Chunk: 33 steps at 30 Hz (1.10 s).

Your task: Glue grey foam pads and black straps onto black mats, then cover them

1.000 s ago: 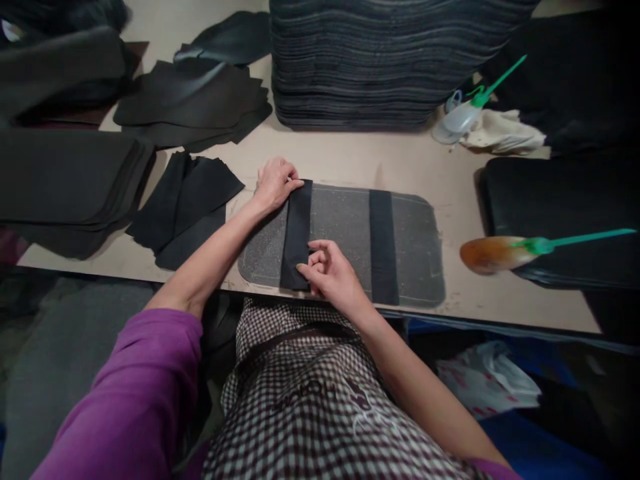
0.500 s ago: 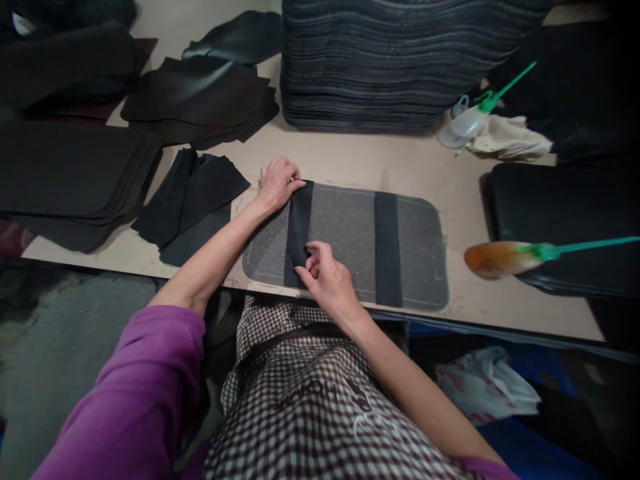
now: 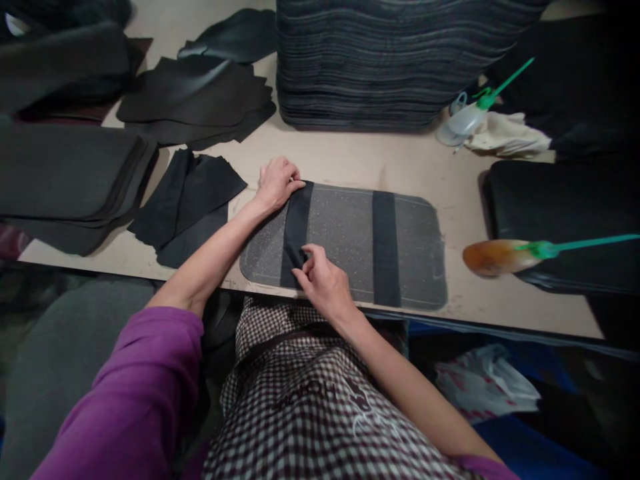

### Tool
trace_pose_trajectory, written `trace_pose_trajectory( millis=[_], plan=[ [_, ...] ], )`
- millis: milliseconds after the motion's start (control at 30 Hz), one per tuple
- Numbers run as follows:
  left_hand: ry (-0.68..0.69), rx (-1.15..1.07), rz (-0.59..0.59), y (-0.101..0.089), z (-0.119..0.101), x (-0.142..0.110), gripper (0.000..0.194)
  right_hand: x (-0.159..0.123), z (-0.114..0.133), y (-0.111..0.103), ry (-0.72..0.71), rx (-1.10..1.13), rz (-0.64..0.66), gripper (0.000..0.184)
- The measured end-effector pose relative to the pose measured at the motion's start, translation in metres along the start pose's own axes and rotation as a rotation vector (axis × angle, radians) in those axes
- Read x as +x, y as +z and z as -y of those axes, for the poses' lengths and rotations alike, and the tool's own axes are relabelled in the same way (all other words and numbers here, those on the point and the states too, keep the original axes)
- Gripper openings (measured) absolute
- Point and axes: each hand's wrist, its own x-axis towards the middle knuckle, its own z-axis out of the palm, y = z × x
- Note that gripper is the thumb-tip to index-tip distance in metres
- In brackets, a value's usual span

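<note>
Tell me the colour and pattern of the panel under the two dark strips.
Grey, flecked with pale specks; the panel shows best in the head view.

Panel (image 3: 340, 233) grey, flecked with pale specks, a thin pale line just inside its edge; strips (image 3: 386, 250) across it plain black. Bench (image 3: 360, 157) beige, darker smudges in places. Tall stack (image 3: 375, 73) blue-black, banded in wavy lines. One bottle amber (image 3: 493, 259), green-capped, spout blue-green; another whitish, translucent (image 3: 463, 125), bright green spout. Rag (image 3: 507, 135) cream. Sleeve (image 3: 135, 380) purple. Apron (image 3: 300, 413) dark-and-white check, dark lettering. Bag (image 3: 487, 383) whitish, red marks.
</note>
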Motion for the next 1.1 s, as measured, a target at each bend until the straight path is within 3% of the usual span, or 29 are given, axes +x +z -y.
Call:
trace_pose_trajectory(
  millis=[167, 367, 500, 800, 1100],
  plan=[
    [0.006, 0.011, -0.009, 0.000, 0.000, 0.000, 0.015, -0.002, 0.003, 0.000, -0.073, -0.104, -0.028, 0.044],
    [0.035, 0.016, -0.033, 0.001, 0.005, 0.001, 0.015, 0.001, 0.010, -0.005, -0.273, -0.361, -0.123, 0.017],
    [0.052, -0.026, -0.026, -0.004, 0.005, 0.003, 0.014, 0.001, 0.009, -0.001, -0.469, -0.382, -0.039, 0.012],
    [0.120, -0.158, 0.153, -0.020, 0.009, -0.001, 0.011, 0.005, 0.001, 0.007, -0.462, -0.290, -0.054, 0.017],
    [0.109, -0.039, 0.249, -0.031, -0.010, 0.002, 0.010, 0.009, -0.003, 0.007, -0.432, -0.178, -0.067, 0.041]
  ],
)
